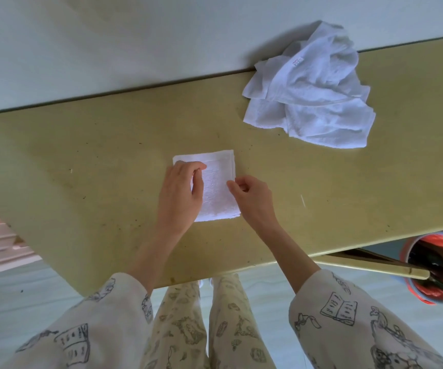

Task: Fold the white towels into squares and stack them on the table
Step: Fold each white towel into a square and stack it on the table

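At the frame's centre, a folded white towel [217, 186] is laid on the tabletop [95, 161]. Its left part is covered by the left hand [180, 193], fingers curled on it; its right edge is pinched by the right hand [251, 197]. A crumpled towel pile [313, 94] is seen upper right.

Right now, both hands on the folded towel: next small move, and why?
Probably let go and reach the right hand to the crumpled towel pile. The folded towel already lies flat and roughly square under both hands; the left hand rests on it; the pile is unfolded.
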Demonstrator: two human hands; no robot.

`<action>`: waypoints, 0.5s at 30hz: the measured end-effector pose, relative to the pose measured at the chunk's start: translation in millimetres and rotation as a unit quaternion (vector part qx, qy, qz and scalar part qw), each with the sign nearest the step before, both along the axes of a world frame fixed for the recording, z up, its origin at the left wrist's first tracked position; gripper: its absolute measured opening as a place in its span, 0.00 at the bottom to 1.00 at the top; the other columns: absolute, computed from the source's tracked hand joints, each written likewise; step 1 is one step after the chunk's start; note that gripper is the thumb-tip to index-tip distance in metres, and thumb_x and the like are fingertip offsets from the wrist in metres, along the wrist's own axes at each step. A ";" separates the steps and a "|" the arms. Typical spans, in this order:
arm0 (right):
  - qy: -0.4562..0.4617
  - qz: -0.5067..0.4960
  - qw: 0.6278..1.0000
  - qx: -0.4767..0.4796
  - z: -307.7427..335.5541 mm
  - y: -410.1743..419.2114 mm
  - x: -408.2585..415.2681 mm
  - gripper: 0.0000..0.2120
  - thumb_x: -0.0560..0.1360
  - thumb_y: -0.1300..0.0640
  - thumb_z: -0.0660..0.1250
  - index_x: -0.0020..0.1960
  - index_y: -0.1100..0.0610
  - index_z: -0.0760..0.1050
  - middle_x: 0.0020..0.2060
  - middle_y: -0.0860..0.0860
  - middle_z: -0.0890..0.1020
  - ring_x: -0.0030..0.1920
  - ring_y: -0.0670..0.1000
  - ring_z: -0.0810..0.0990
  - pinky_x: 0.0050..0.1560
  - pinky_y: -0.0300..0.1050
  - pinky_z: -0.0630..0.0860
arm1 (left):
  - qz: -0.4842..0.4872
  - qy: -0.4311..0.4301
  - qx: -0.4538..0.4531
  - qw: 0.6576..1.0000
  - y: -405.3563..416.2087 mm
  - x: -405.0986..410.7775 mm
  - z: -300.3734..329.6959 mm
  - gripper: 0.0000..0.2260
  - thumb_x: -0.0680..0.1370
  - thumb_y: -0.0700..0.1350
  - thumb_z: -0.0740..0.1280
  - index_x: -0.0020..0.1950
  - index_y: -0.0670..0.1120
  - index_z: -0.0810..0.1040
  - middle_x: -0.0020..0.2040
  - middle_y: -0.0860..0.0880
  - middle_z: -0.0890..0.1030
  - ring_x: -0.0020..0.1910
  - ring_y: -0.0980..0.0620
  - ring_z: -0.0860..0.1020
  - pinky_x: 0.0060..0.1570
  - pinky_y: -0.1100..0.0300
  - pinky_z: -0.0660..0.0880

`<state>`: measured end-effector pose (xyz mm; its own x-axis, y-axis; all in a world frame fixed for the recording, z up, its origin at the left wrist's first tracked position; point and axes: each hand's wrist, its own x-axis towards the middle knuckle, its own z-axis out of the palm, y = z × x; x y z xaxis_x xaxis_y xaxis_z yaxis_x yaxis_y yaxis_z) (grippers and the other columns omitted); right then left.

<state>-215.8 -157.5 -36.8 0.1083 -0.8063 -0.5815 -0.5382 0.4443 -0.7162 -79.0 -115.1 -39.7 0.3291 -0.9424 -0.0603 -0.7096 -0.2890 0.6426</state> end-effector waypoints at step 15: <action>0.063 0.095 0.993 0.028 18.5 -21.4 0.1 0.13 0.75 0.56 0.67 0.58 0.57 0.76 0.53 0.50 0.80 0.51 0.48 0.76 0.50 0.39 0.70 | -0.070 -0.154 0.185 0.968 41.3 0.8 16.0 0.11 0.80 0.48 0.58 0.50 0.43 0.77 0.41 0.45 0.78 0.33 0.49 0.75 0.30 0.58 0.66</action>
<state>-215.7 -178.9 -18.3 0.1786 -0.7449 -0.6428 -0.7001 0.3628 -0.6149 -78.2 -73.8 -23.7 0.2565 -0.9117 -0.3210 -0.8995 -0.3467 0.2660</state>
